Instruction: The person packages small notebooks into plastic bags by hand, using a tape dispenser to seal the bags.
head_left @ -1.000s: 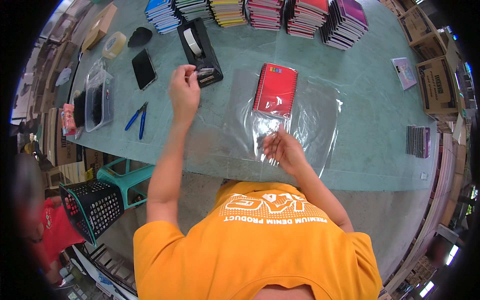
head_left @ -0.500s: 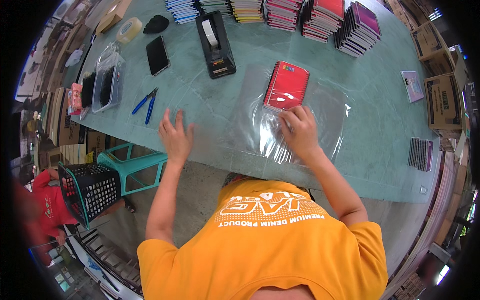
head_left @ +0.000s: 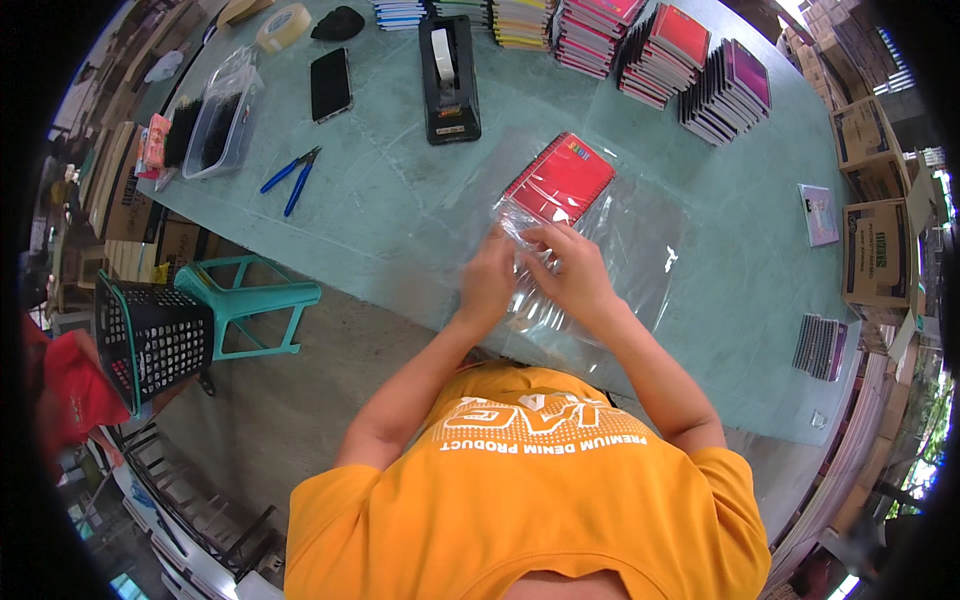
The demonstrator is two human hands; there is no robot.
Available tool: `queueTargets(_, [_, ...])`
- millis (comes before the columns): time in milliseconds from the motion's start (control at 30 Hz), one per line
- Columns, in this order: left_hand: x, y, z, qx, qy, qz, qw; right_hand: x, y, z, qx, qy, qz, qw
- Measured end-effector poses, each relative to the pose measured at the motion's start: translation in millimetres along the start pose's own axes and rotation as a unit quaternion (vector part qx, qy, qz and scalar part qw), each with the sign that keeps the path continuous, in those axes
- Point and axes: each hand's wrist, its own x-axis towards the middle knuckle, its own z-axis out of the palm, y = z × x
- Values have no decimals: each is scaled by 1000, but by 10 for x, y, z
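Observation:
A red spiral-bound notebook (head_left: pixel 562 180) lies tilted on the table, with clear plastic over its near end. This thin plastic bag (head_left: pixel 640 255) spreads out flat and shiny around and under the notebook. At the notebook's near edge, my right hand (head_left: pixel 575 270) pinches the crumpled edge of the plastic between thumb and fingers. Close beside it, my left hand (head_left: pixel 487 280) is slightly blurred, its fingers curled at the same bunched plastic. The fingertips of my left hand are partly hidden.
Stacks of notebooks (head_left: pixel 665 55) line the far side. A black tape dispenser (head_left: pixel 452 95), a phone (head_left: pixel 331 85), blue cutters (head_left: pixel 292 178) and a clear bin (head_left: pixel 222 130) stand at the left. A green stool (head_left: pixel 245 300) and black basket (head_left: pixel 155 340) are beyond the table's near-left edge.
My left hand has moved right from the bare table to the plastic, beside my right hand. The notebook has turned clockwise, and the plastic at its near edge is lifted and bunched.

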Motion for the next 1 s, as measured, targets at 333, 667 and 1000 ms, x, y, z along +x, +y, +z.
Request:
queueTargets(333, [234,57,154,-272,-50,-268,923,529,1247,-661,89,-66,130,985])
queueTargets(667, [448,103,-89,-362,-44,-310,878,389,1142,-562,0,-81,96,992])
queueTargets(1000, [502,95,-14,-366,-30,-200,909,584,1030,-539,-86,-114,-26,989])
